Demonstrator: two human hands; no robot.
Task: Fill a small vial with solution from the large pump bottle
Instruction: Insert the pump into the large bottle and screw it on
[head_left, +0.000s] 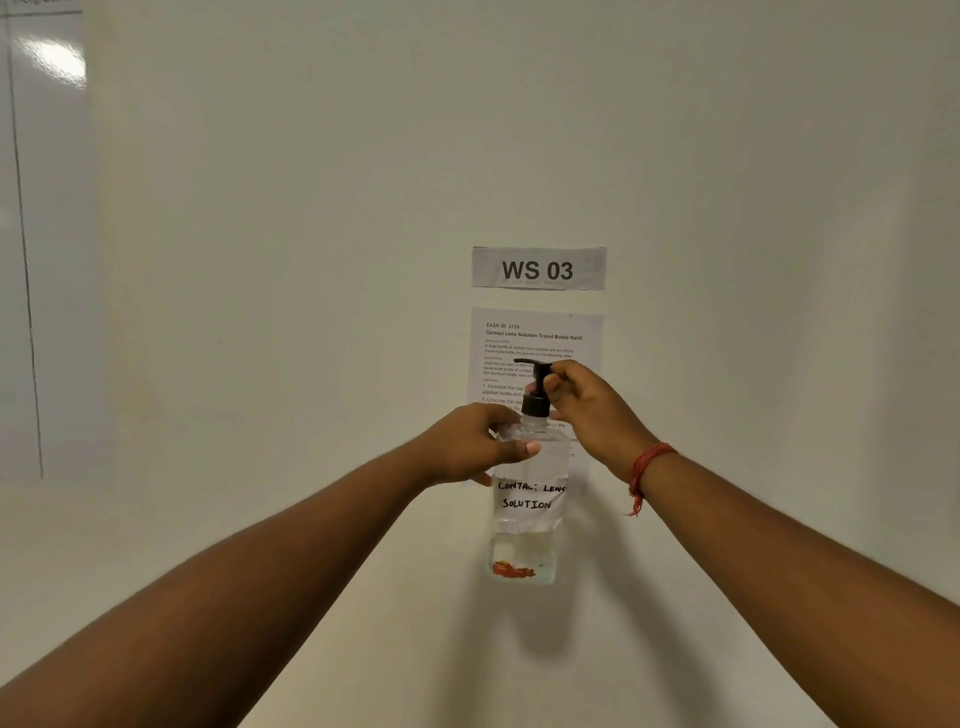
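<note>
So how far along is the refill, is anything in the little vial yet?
Early. Nothing looks done: no vial is in view. In hand: the left hand grips the shoulder of the pump bottle, and the right hand holds its black pump head, which is on the bottle. Left: filling the vial.

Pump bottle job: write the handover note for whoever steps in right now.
Left hand: grips the shoulder of the pump bottle, which stands upright on the white table.
Right hand: fingers curled round the black pump head, at its stem.
Bottle holds clear liquid; handwritten label reads "Contact Lens Solution".
Done: bottle steadied; the pump is on.
Left: the small vial is not in view; find it, fill it from the bottle.
</note>
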